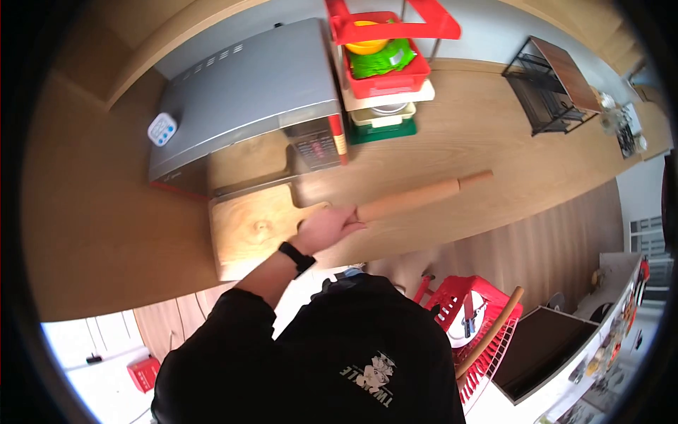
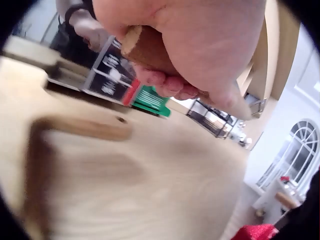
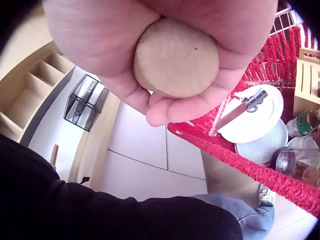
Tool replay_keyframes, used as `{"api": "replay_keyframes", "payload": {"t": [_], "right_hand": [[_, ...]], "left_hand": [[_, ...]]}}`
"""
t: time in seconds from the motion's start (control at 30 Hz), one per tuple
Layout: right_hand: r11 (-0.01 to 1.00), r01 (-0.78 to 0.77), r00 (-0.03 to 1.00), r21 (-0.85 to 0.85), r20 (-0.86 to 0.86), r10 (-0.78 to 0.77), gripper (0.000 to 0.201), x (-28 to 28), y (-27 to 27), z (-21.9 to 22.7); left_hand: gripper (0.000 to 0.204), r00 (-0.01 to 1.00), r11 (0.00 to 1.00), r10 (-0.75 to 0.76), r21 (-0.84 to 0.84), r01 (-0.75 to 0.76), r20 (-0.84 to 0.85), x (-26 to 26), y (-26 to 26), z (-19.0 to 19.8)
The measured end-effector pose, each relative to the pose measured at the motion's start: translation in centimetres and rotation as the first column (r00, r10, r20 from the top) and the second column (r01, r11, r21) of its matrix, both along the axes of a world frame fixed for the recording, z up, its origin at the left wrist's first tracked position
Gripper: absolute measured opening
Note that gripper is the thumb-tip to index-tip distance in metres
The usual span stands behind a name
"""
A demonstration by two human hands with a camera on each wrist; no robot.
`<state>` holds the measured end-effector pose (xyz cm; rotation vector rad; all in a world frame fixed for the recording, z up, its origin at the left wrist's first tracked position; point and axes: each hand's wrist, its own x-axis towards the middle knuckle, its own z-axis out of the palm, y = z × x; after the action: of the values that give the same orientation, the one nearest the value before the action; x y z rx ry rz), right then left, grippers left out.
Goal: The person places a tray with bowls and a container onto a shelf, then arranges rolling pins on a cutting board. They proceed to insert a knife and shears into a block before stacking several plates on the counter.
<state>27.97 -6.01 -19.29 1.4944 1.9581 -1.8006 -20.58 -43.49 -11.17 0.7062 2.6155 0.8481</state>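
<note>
In the head view my left hand, with a black watch at the wrist, grips the near handle of a wooden rolling pin. The pin lies lengthwise along the counter, its far handle pointing right. In the left wrist view the curled fingers wrap the handle, whose pale end sticks out. A wooden cutting board with a handle is just left of that hand. In the right wrist view my right hand curls round a thick wooden rod, its flat round end facing the camera. The head view does not show this hand.
A microwave stands at the back left, a small timer on it. Beside it is a rack with a red basket. A black-framed shelf is farther right. Below the counter stands a red cart holding a plate and a knife.
</note>
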Motion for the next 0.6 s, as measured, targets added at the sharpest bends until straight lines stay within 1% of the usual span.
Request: {"api": "replay_keyframes", "payload": {"t": [0.03, 0.07, 0.1, 0.17, 0.23, 0.3, 0.33, 0.4, 0.47, 0.5, 0.53, 0.57, 0.6], "right_hand": [[1.0, -0.004, 1.0, -0.003, -0.005, 0.004, 0.031, -0.4, 0.3, 0.3], [1.0, -0.008, 1.0, -0.005, -0.012, 0.008, 0.03, -0.9, 0.7, 0.7], [1.0, -0.014, 1.0, -0.006, -0.02, 0.014, 0.029, -1.5, 1.1, 1.0], [0.999, -0.031, 0.999, -0.014, -0.044, 0.03, 0.027, -3.2, 1.9, 1.4], [0.999, -0.046, 0.996, -0.026, -0.074, 0.044, 0.025, -5.1, 2.4, 1.4], [0.998, -0.055, 0.994, -0.034, -0.097, 0.051, 0.023, -6.4, 2.9, 1.7], [0.998, -0.055, 0.993, -0.037, -0.111, 0.05, 0.022, -7.1, 3.1, 1.7], [0.998, -0.047, 0.989, -0.04, -0.141, 0.041, 0.02, -8.3, 3.5, 1.9], [0.996, -0.047, 0.989, -0.069, -0.141, 0.037, 0.021, -9.0, 4.2, 0.7], [0.994, -0.081, 0.984, -0.069, -0.163, 0.069, 0.027, -9.4, 4.6, 0.1], [0.991, -0.115, 0.977, -0.068, -0.187, 0.101, 0.033, -9.7, 4.9, -0.4], [0.99, -0.137, 0.982, -0.019, -0.137, 0.133, 0.032, -9.8, 5.3, -0.6], [0.988, -0.15, 0.98, -0.019, -0.138, 0.146, 0.032, -10.0, 5.3, -0.6]], "left_hand": [[0.034, 1.0, 1.0, 0.02, -0.003, -0.02, 0.006, 0.0, -2.1, 0.4], [0.035, 0.99, 0.999, -0.02, -0.034, 0.016, -0.138, 0.0, -4.3, 0.7], [0.036, 0.958, 0.996, -0.063, -0.072, 0.045, -0.279, 0.0, -6.4, 1.0], [0.033, 0.863, 0.976, -0.138, -0.215, 0.035, -0.486, 0.8, -10.7, 1.4], [0.032, 0.809, 0.962, -0.093, -0.263, -0.078, -0.581, 2.3, -15.3, 0.1], [0.037, 0.803, 0.906, -0.064, -0.373, -0.203, -0.592, 3.8, -19.8, -0.3], [0.035, 0.839, 0.861, -0.002, -0.428, -0.275, -0.544, 4.9, -21.5, 0.1], [0.033, 0.782, 0.796, 0.03, -0.459, -0.395, -0.622, 6.6, -24.1, 0.5], [0.022, 0.752, 0.752, 0.099, -0.446, -0.486, -0.652, 7.8, -26.5, 0.0], [0.019, 0.757, 0.72, 0.141, -0.458, -0.521, -0.638, 8.4, -27.2, 0.0], [0.019, 0.753, 0.715, 0.15, -0.456, -0.53, -0.641, 8.7, -27.6, 0.0], [0.02, 0.721, 0.697, 0.185, -0.428, -0.576, -0.668, 8.9, -28.1, -0.4], [0.02, 0.687, 0.676, 0.221, -0.399, -0.619, -0.692, 9.0, -28.7, -0.9]]}}
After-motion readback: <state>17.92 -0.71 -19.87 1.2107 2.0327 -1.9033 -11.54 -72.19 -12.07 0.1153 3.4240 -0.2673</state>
